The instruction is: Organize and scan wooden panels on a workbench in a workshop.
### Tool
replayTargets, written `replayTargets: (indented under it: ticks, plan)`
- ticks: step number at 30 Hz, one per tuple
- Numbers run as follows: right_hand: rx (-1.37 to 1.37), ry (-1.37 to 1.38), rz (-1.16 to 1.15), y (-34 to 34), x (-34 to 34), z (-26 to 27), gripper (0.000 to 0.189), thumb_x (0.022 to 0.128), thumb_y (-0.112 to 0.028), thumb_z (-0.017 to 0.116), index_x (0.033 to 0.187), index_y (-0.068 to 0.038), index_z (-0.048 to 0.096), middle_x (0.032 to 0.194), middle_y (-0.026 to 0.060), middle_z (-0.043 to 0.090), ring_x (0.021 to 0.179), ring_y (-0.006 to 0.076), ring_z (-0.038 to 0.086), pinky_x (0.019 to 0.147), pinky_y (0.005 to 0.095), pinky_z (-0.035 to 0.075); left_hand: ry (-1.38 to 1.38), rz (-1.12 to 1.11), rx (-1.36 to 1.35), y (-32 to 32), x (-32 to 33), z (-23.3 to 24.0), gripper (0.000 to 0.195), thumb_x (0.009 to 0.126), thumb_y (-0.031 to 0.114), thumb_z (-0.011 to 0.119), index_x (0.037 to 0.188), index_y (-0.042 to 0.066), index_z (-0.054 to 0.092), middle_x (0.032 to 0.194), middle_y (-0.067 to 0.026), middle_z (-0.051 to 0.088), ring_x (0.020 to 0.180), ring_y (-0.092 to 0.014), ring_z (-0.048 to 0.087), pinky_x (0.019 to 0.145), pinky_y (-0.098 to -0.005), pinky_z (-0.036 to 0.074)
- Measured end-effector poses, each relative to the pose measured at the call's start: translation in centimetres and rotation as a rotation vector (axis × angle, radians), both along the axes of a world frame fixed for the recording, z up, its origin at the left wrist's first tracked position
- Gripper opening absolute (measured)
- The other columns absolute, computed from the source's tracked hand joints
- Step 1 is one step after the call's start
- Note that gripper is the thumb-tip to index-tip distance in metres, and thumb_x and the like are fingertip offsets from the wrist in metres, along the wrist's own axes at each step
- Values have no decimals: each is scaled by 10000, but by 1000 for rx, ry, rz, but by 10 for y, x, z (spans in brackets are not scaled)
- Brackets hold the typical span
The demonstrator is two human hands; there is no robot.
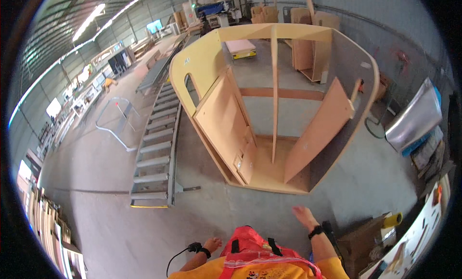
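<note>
A large wooden cabinet carcass (pixel 274 32) stands on the floor before me, with a yellowish left side panel (pixel 200 55) and an upright centre divider (pixel 275 95). Inside it, one loose wood panel (pixel 222 124) leans against the left side, and another panel (pixel 319 131) tilts against the right. My right hand (pixel 305 217) is apart from the cabinet's near bottom edge, blurred, its fingers stretched out and holding nothing. Beside the red apron (pixel 242 241) hangs my left hand (pixel 214 244), small and partly curled. A black wrist device (pixel 195 247) with a cable sits by the left wrist.
A roller conveyor (pixel 153 161) runs along the left of the cabinet. Silver-wrapped material (pixel 415 116) stands at the right. A cardboard box (pixel 364 239) and a yellow tube (pixel 393 219) lie near my right arm. Farther left is a metal-framed cart (pixel 115 129).
</note>
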State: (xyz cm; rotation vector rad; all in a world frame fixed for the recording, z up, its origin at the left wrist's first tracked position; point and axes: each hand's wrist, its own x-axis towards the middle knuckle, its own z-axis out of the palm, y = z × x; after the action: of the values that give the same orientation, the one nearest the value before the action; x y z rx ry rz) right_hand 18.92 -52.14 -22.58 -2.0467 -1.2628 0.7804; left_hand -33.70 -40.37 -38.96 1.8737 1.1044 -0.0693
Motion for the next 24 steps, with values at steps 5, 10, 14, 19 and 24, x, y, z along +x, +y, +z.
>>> replayTargets:
  ticks: [5,10,14,19,24]
  plan:
    - [126,142,211,204,0,86,368,913,-237,589,1212,-23,597,1083,177,683,1005,280,663,856,364,510,533,61,-352,-6,-29,-53,427,937,405,489,1209,108,630,1161,-128,674,1042,-306,653,875,-371,502]
    - [96,149,279,382,30,100,461,919,-259,590,1321,-45,518,1152,174,663,1076,298,636,911,381,498,435,265,-488,80,-4,-60,424,935,407,501,1203,107,635,1120,-130,689,1023,-299,661,866,-370,506]
    - [135,43,333,529,29,144,654,921,-255,627,1464,-51,325,1347,228,527,1246,303,525,1008,375,436,181,455,-407,172,43,-51,422,934,408,510,1199,106,639,1088,-131,700,1007,-294,668,858,-369,510]
    - [240,71,92,689,46,184,757,914,-285,617,1494,2,222,1471,277,358,1379,367,350,1130,408,290,-281,595,-486,280,123,23,466,935,422,571,1236,68,602,1076,-107,677,1006,-247,629,882,-364,496]
    - [591,47,-105,792,44,191,895,903,-310,653,1531,-45,73,1495,283,304,1373,402,343,1142,440,266,-395,709,-607,285,85,11,559,955,485,545,1251,12,570,1093,-94,646,984,-226,592,870,-373,487]
